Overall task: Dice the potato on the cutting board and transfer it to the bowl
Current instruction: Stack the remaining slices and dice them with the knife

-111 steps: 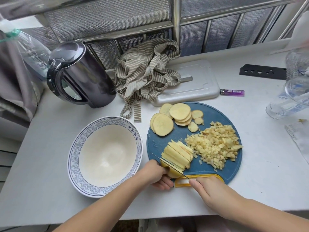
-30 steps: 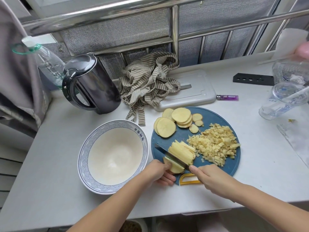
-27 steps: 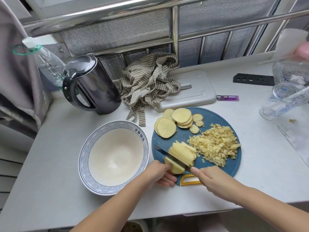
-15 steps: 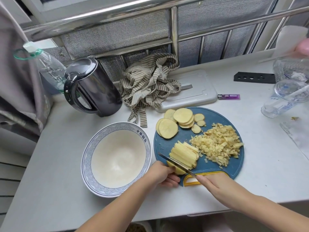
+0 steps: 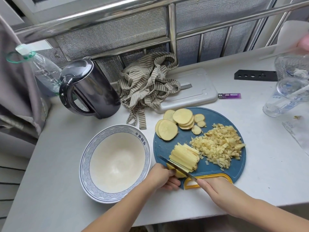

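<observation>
- Head view: a round blue cutting board (image 5: 219, 117) lies on a pale counter (image 5: 50, 181); the potato (image 5: 177, 173) being cut sits at the board's near edge, beside its yellow handle (image 5: 217, 175)
- The left hand (image 5: 163, 177) curls its fingers over the potato, pinning it down
- The right hand (image 5: 215, 186) grasps a knife (image 5: 178, 168), blade lying across the potato on the near side of the cut strips (image 5: 184, 156)
- Diced pieces (image 5: 219, 146) heap on the board's right half; round slices (image 5: 182, 117) lie toward its far edge
- A bowl (image 5: 115, 161) stands just left of the board
- Beyond the board: a kettle (image 5: 90, 91), striped cloth (image 5: 147, 84), white tray (image 5: 199, 88), purple lighter (image 5: 229, 95)
</observation>
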A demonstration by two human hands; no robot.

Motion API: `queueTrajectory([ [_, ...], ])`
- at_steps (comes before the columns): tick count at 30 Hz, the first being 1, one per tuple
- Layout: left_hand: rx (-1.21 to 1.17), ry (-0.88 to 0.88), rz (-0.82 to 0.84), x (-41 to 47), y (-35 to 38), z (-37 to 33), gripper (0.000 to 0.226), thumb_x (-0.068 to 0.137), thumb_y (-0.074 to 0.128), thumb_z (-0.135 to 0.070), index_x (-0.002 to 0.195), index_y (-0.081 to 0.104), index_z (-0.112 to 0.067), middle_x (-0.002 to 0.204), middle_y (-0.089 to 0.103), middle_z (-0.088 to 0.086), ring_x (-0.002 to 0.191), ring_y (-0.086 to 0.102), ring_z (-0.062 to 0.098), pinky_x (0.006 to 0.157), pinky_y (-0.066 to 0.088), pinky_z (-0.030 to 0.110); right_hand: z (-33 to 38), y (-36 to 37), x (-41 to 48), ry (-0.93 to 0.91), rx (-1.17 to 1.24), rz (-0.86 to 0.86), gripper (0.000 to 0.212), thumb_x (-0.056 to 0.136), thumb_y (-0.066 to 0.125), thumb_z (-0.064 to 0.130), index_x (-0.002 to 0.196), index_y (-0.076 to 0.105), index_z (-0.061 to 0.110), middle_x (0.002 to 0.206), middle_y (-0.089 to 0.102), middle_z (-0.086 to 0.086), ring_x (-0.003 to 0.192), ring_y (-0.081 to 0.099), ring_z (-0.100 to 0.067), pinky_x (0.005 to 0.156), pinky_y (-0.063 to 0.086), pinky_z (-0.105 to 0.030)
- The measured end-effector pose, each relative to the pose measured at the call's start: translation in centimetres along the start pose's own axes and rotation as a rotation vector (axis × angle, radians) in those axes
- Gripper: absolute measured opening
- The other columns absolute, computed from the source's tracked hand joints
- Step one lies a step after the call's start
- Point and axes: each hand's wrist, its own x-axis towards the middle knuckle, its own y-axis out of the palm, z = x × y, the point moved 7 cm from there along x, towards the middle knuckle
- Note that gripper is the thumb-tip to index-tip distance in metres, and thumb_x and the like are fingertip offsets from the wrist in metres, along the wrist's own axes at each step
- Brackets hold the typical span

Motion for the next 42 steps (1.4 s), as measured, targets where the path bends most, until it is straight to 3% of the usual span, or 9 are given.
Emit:
queueTrajectory([
  [4,0.011,0.001,0.010,0.2,0.0,0.0,0.023,0.100,0.048,-0.011,0.084,0.062,-0.002,0.063,0.069,0.006,0.049,0.065,0.013,0.051,0.053,0.022,0.1,0.0,-0.1,0.005,0.000,0.019,0.082,0.077,0.002,0.081,0.076,0.051,0.015,0.076,0.057,-0.004,0.072,0.052,-0.015,0.071,0.043,-0.035],
  [9,-0.020,-0.001,0.025,0.2,0.0,-0.1,0.019,0.100,0.047,-0.010,0.090,0.061,0.000,0.068,0.068,0.011,0.049,0.063,0.015,0.051,0.052,0.022,-0.2,0.3,0.2,0.015,0.002,0.036,0.102,0.068,-0.007,0.091,0.081,0.053,0.010,0.083,0.059,-0.008,0.076,0.055,-0.016,0.077,0.045,-0.038],
  [15,-0.064,-0.008,0.030,0.4,0.0,0.0,0.019,0.101,0.045,-0.007,0.096,0.059,0.005,0.067,0.067,0.012,0.048,0.062,0.016,0.050,0.052,0.023,-0.2,0.4,0.6,0.062,-0.093,0.068,0.109,0.056,-0.016,0.094,0.076,0.055,0.014,0.078,0.060,-0.006,0.074,0.056,-0.015,0.075,0.046,-0.034],
  [20,-0.077,-0.010,0.035,0.6,0.1,0.0,0.018,0.101,0.045,-0.006,0.098,0.058,0.006,0.075,0.064,0.019,0.048,0.058,0.017,0.049,0.049,0.022,0.3,-0.1,0.6,0.093,-0.043,0.107,0.089,0.059,-0.013,0.093,0.066,0.039,0.021,0.069,0.047,-0.007,0.064,0.046,-0.016,0.069,0.042,-0.037],
  [23,-0.085,-0.014,0.037,0.7,0.2,0.2,0.018,0.101,0.045,-0.008,0.098,0.057,0.005,0.078,0.063,0.020,0.049,0.056,0.017,0.048,0.048,0.020,0.9,0.1,1.0,0.091,-0.043,0.143,0.077,0.065,-0.006,0.086,0.065,0.033,0.019,0.066,0.037,-0.003,0.060,0.035,-0.013,0.060,0.028,-0.034],
  [29,-0.082,0.000,0.059,0.8,0.3,0.1,0.014,0.102,0.044,-0.008,0.098,0.053,0.001,0.084,0.056,0.021,0.054,0.051,0.016,0.046,0.044,0.019,0.7,0.4,1.6,0.049,-0.100,0.161,0.098,0.051,-0.018,0.095,0.068,0.040,0.018,0.067,0.043,-0.003,0.060,0.038,-0.012,0.060,0.029,-0.033],
  [34,-0.080,0.000,0.047,1.3,0.3,0.4,0.011,0.100,0.045,-0.006,0.098,0.054,0.000,0.084,0.055,0.021,0.056,0.051,0.018,0.046,0.044,0.019,1.5,0.2,1.6,0.043,-0.131,0.176,0.074,0.067,-0.007,0.079,0.067,0.036,0.018,0.066,0.042,-0.004,0.059,0.037,-0.012,0.059,0.027,-0.031],
  [42,-0.094,0.000,0.049,1.5,0.3,0.5,0.012,0.100,0.045,-0.005,0.096,0.054,0.002,0.086,0.053,0.021,0.059,0.051,0.018,0.046,0.046,0.020,1.7,0.0,1.6,0.060,-0.133,0.194,0.063,0.076,0.002,0.072,0.065,0.032,0.018,0.062,0.035,-0.003,0.057,0.032,-0.012,0.058,0.025,-0.032],
])
